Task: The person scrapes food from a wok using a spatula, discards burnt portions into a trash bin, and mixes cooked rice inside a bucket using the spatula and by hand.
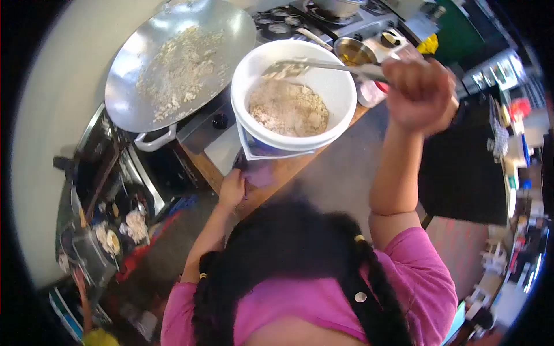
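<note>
Metal for the long scoop, pointing left from the right hand, curled tight around its handle, with the flat end over the white bucket. Farther from the scoop, low by the counter edge, the left hand, fingers bent, too hidden to tell about any hold. In the bucket, pale, crumbly food; to the left, crumbly bits in the big silver wok; behind, to the right, yellow stuff in a small pan.

The blurred right hand hides part of the utensil's handle, and the top edge crops the wok
</note>
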Tool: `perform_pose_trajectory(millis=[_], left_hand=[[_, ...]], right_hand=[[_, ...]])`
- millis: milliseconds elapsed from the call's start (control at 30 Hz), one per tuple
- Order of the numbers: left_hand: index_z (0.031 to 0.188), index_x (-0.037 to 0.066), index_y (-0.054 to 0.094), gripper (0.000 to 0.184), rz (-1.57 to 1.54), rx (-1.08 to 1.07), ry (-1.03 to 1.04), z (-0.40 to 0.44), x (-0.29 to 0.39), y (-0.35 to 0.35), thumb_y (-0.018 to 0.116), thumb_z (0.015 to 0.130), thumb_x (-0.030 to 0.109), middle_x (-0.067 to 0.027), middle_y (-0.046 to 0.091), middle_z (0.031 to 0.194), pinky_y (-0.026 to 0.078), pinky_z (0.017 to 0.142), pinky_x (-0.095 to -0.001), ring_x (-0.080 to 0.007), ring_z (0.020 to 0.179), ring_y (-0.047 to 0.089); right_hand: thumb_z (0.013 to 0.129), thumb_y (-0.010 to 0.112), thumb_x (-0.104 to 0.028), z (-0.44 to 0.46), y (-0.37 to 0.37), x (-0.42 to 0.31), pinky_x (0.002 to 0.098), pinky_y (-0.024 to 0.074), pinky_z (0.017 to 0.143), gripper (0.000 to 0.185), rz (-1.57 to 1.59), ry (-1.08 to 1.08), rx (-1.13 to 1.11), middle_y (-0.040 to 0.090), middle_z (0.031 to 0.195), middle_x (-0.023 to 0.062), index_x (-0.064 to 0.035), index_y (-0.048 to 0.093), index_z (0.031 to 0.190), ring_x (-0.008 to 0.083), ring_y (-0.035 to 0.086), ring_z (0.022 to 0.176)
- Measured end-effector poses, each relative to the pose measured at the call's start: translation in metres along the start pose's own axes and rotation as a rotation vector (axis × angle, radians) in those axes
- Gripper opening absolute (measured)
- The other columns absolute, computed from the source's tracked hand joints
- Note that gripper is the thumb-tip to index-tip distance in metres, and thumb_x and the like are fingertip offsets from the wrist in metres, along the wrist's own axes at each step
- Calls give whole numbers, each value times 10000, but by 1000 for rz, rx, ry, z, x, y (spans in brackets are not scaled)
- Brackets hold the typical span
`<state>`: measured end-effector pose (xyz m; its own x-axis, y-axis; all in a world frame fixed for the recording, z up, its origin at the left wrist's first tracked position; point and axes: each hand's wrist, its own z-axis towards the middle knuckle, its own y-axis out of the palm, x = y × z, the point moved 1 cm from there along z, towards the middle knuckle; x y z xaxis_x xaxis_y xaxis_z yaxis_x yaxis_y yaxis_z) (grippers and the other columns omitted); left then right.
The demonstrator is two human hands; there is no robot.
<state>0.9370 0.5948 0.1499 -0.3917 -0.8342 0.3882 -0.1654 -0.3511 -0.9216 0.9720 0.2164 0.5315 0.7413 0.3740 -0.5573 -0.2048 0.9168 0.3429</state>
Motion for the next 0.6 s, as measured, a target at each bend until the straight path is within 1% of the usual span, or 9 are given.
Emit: perform_pose_trajectory(millis=[67,100,167,233,300,367,400,467,600], left_hand=[[1119,29,606,195,-978,-118,-518,-14,-8,-7,547,968,138,-170,661,1068,510,831,-440,-250,959,644],[1119,29,606,195,-975,-95,-543,-25,-8,-14,547,968,138,-170,661,1068,510,831,-440,-250,959,644],[1178,18,605,256,-1657,168,-742,-47,0,-27,520,993,174,-132,687,1052,529,854,-425,-234,968,668],[1213,8,597,294,-1815,372,-795,-62,23,-54,501,991,175,-131,685,1093,529,894,-424,-248,1014,665],[1248,-2,590,333,-1964,584,-850,-80,34,-61,481,988,176,-131,684,1134,528,933,-423,-262,1061,663],[1279,-28,572,390,-2059,656,-484,-98,28,-70,436,995,202,-146,668,1209,510,1000,-431,-275,1131,645],[1348,11,539,481,-1961,772,-539,-107,12,-58,460,1000,333,-141,633,1290,468,1056,-448,-302,1175,616],[1347,-5,536,495,-1912,818,-459,-97,18,-85,440,995,328,-159,630,1290,475,1048,-468,-313,1172,618],[1384,7,508,544,-1964,899,-439,-93,-3,-118,425,991,373,-176,578,1360,458,1070,-496,-338,1223,584]], right_hand=[[966,502,-321,5,-9,-13,379,424,632,380,-49,-6,-219,424,562,28,-115,409,660,162,429,521],[962,518,-290,-2,-22,-4,393,480,672,351,-135,-4,-230,484,587,53,-100,452,674,179,507,560],[917,599,-158,-33,-75,40,413,524,710,162,-265,216,-76,573,727,82,-53,592,793,190,594,710],[905,601,-110,-20,-74,22,414,526,710,120,144,233,-120,584,770,94,-20,610,826,201,594,708],[875,605,-37,-14,-83,-14,402,533,683,124,-225,28,-143,586,785,116,60,624,799,213,584,656],[863,592,-1,-12,-81,-15,405,533,686,92,-428,-183,-326,593,799,119,79,637,868,219,575,641],[863,592,-1,-22,-78,0,405,533,686,92,-425,-186,-324,593,799,119,79,637,868,219,575,641],[896,491,-215,-52,-74,45,357,348,527,275,-67,356,57,382,548,-14,-99,391,668,152,339,473],[921,506,-286,-6,-49,-17,352,350,540,336,-115,192,-199,391,543,-22,-126,396,646,154,359,460]])
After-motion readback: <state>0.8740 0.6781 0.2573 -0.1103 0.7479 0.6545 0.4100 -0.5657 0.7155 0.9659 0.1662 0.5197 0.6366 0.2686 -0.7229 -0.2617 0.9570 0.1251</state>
